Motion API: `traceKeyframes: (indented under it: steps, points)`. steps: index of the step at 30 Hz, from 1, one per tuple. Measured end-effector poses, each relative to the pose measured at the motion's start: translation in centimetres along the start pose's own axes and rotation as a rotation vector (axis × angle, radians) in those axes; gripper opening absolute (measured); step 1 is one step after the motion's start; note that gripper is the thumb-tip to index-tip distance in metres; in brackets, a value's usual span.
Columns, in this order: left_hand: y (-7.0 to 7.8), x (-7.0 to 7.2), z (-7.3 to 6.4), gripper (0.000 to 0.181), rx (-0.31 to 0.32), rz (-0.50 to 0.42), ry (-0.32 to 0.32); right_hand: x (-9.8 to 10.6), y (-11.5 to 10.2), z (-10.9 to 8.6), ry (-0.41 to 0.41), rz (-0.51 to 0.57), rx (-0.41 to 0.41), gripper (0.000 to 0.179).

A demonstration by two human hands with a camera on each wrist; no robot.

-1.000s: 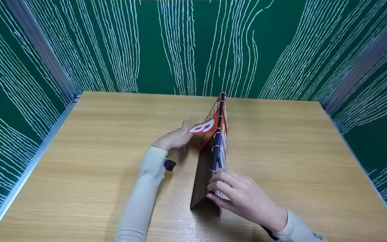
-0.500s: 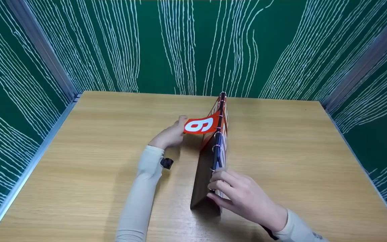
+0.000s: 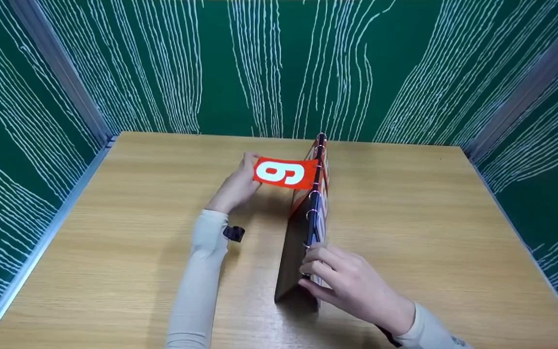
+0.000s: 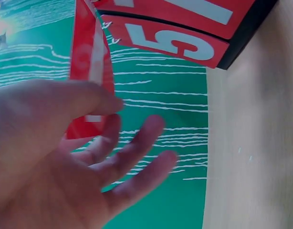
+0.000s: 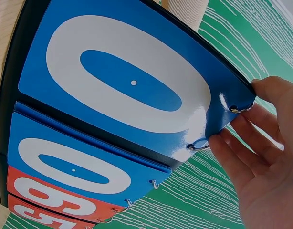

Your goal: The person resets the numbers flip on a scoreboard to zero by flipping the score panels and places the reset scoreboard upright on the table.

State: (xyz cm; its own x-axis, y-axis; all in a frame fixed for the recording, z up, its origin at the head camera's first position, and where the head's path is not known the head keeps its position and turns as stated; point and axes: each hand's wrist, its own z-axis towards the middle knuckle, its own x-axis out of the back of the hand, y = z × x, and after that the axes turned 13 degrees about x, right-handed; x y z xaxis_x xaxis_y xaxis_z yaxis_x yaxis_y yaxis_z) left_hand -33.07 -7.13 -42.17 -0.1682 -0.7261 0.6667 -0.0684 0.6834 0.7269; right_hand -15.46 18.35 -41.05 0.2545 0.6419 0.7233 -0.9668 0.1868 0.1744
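Right hand [image 3: 349,283]: probably grips black tent-shaped scoreboard [image 3: 293,257], contact partly hidden
Left hand [image 3: 235,186]: pinches glossy red card [image 3: 309,173], white 6, jutting from scoreboard
Page-turn: seemingly in hand; next calls for steadying scoreboard

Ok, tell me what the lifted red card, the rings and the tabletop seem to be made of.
Lifted red card: likely thin plastic or coated paper, smooth-looking; it curves with no visible crease.
Rings: probably metal, polished; they look silvery with bright glints.
Tabletop: wood or wood-look laminate, with pale grain and a soft sheen; which, I can't tell.
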Motion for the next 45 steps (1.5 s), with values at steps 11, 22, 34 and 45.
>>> traceKeyframes:
  steps: [11, 22, 34, 45]
  points:
    - [0.8, 0.7, 0.0, 0.077, -0.074, -0.3, 0.117, -0.1, 0.0, 0.0, 0.0, -0.002, 0.002, 0.016]
    - [2.3, 0.3, -1.1, 0.057, -0.088, -0.312, 0.052, -0.3, 0.1, -0.1, -0.001, -0.028, 0.001, 0.01]
    - [4.4, -1.0, -3.0, 0.051, -0.141, -0.234, -0.029, -0.1, -0.1, -0.1, -0.008, -0.019, -0.016, 0.013]
    - [5.6, -2.2, -3.3, 0.053, -0.294, -0.236, -0.108, -0.2, 0.0, -0.2, -0.014, -0.024, -0.013, 0.01]
